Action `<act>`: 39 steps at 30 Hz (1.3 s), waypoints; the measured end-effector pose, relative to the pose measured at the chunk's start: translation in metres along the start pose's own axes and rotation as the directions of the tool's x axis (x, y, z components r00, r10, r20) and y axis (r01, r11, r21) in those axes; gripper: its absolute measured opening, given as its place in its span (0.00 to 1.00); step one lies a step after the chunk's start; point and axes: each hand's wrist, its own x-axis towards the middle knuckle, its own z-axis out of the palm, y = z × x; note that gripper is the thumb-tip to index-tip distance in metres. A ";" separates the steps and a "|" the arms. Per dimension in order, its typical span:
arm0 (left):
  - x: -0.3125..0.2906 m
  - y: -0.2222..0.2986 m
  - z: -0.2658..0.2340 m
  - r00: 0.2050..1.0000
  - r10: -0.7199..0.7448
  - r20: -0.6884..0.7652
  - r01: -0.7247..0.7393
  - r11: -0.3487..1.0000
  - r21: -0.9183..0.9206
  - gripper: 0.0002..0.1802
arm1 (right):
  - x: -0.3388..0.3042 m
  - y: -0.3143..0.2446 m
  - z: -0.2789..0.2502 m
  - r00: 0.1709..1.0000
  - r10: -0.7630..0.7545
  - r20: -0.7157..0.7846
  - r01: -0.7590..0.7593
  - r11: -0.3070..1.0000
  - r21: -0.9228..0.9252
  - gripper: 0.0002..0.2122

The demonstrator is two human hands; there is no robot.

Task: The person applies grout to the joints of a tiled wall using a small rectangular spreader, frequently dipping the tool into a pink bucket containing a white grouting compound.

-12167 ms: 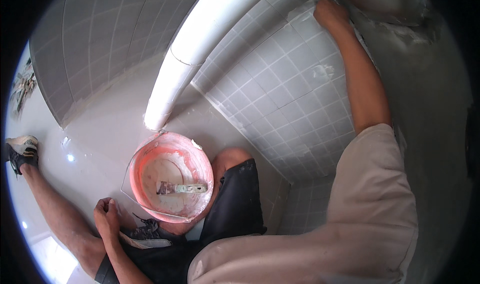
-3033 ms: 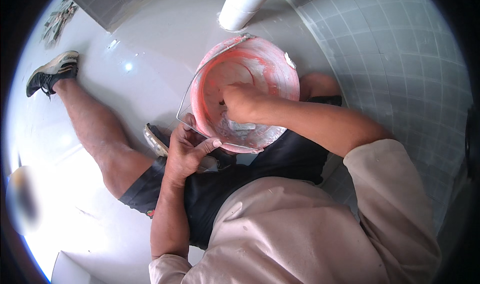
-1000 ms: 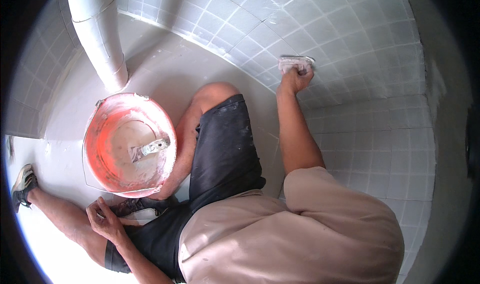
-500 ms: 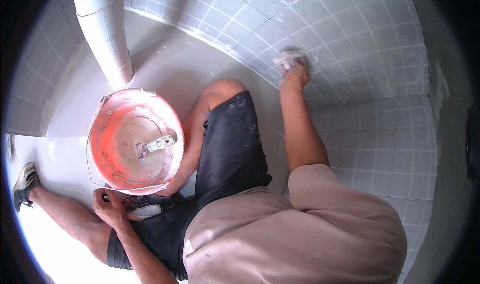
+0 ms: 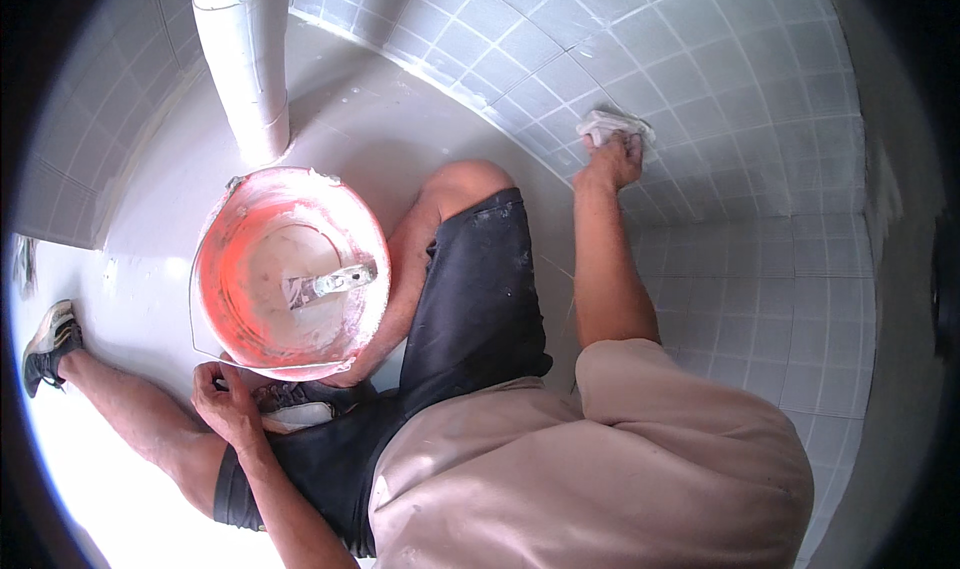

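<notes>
My right hand (image 5: 612, 161) is closed on a crumpled white cloth (image 5: 608, 126), pressed against the grey tiled wall (image 5: 700, 99) low down near the floor corner. Pale filler lines cross the tiles, with a whitish smear beside the cloth. My left hand (image 5: 226, 401) hangs with curled fingers just below the near rim of an orange-red bucket (image 5: 215, 269); I see nothing in it. Whitish residue coats the inside of the bucket. A putty knife (image 5: 335, 283) with a smeared handle lies in the bucket.
A white pipe (image 5: 245, 64) rises from the floor behind the bucket. My bent leg (image 5: 470, 289) lies between the bucket and the wall. My other leg stretches left, ending in a dark shoe (image 5: 52, 349). More tiles (image 5: 750, 309) line the right side.
My right hand and the cloth are still at the same stretch of wall, less blurred now. The whole view has shifted slightly, and my left hand keeps its place by the bucket.
</notes>
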 end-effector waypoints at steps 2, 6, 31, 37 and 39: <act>0.002 0.000 0.003 0.999 -0.034 0.027 0.033 0.999 0.029 0.16 | 0.016 0.009 0.006 0.991 0.074 0.108 -0.079 0.996 0.041 0.12; 0.001 -0.011 -0.002 0.998 -0.043 0.038 0.040 0.997 0.060 0.17 | -0.047 0.003 0.044 0.957 0.009 0.289 0.034 0.989 -0.143 0.10; 0.003 -0.004 0.002 0.998 -0.053 0.021 0.053 0.998 -0.020 0.18 | -0.006 0.045 0.039 0.609 -0.523 0.596 0.787 0.306 -0.536 0.19; 0.004 -0.006 0.002 0.997 -0.061 0.038 0.061 0.998 -0.004 0.19 | -0.015 0.027 0.047 0.612 -0.468 0.638 0.788 0.289 -0.544 0.22; 0.004 -0.005 0.003 0.998 -0.048 0.038 0.048 0.999 0.007 0.19 | -0.012 0.048 0.050 0.551 -0.442 0.708 0.831 0.217 -0.512 0.22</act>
